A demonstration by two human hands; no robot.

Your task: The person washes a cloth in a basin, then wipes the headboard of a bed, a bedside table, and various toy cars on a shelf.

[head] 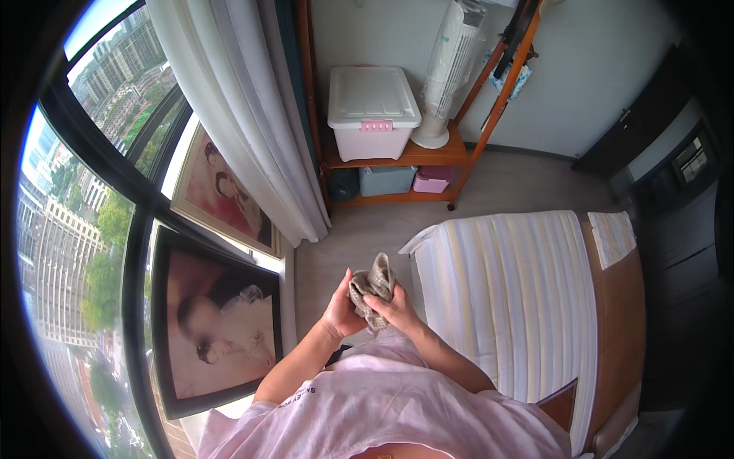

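A crumpled grey-brown patterned cloth (381, 278) is held up between both hands in front of my body. My left hand (342, 307) cups it from the left side, with the fingers partly behind the cloth. My right hand (397, 310) grips it from the right, its thumb lying across the front of the cloth. The upper end of the cloth sticks up above the fingers. Its lower end hangs down between the palms. The folds hide some of the fingertips.
A bed with a striped cover (504, 287) is at right. Ahead, a wooden rack (401, 199) holds a lidded white storage box (373, 97), a wrapped tower fan (450, 69) and smaller bins. Framed pictures (221, 333) lean by the window at left, beside a curtain (252, 115).
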